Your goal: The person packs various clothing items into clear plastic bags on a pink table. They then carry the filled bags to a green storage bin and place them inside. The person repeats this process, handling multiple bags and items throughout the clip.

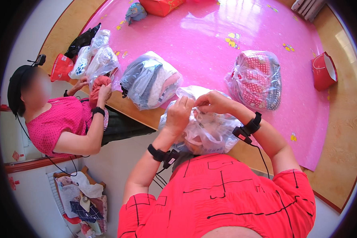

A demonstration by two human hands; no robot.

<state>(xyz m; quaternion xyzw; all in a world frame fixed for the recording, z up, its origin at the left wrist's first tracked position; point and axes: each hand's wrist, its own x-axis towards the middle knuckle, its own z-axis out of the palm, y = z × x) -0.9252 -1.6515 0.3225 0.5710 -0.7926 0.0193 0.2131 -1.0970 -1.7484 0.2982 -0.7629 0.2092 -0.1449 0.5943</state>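
Observation:
A translucent white plastic bag (208, 139) stuffed with soft things sits at the table edge right in front of me. My left hand (180, 115) is closed on the gathered top of this bag. Close beside it, my right hand (213, 102) pinches the bag's top as well, fingers bent. The two hands almost meet over the bag's mouth. Beyond my left hand lies a clear bag of folded clothes (151, 81). To the right is a clear bag with red-and-white dotted fabric (253, 79). What my bag contains is mostly blurred by the plastic.
On the left, a person in a pink top (63, 123) handles a reddish cloth bundle (99, 89) beside several plastic bags. A pink sheet (202, 47) covers the wooden surface. A red paper bag (324, 71) stands at the right, and a red box (160, 6) at the far edge.

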